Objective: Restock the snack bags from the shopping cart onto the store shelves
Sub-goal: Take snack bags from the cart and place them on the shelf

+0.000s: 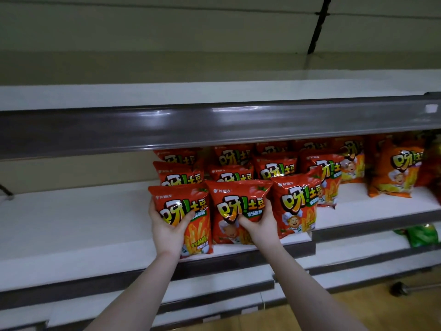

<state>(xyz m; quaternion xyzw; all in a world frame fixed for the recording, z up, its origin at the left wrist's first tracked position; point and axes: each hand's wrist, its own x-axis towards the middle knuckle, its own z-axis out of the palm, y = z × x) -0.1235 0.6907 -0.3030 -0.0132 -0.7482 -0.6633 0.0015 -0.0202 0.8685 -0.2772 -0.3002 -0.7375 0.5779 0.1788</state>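
Gripping a bag in each hand, the person is working at the front edge of the middle shelf (pixel 71 225), centre of the frame. The left hand (pixel 167 228) is clamped on the left red bag (pixel 188 211), thumb pressed across the printed front and fingers curled round its left edge. The right hand (pixel 261 226) does the same on the centre red bag (pixel 238 199), thumb on the front and fingers wrapped round the right side. Both bags stand upright at the shelf lip, side by side and touching. A third front bag (pixel 296 206) stands just beside them on the right.

Plenty looks done already. Behind these three, rows of matching red bags (pixel 274 168) are stacked toward the back. Further right sit the orange bags (pixel 396 173), and a green bag (pixel 422 235) peeks out on the shelf below, lower right.

As for what's left, both hands have yet to let go, so these two aren't finished. The whole left stretch of the middle shelf is bare white, and the upper shelf (pixel 214 91) shows no stock at all. The shopping cart is out of frame, so I cannot tell how many bags remain in it. My read is somewhere mid-task, with room for plenty more on the left.
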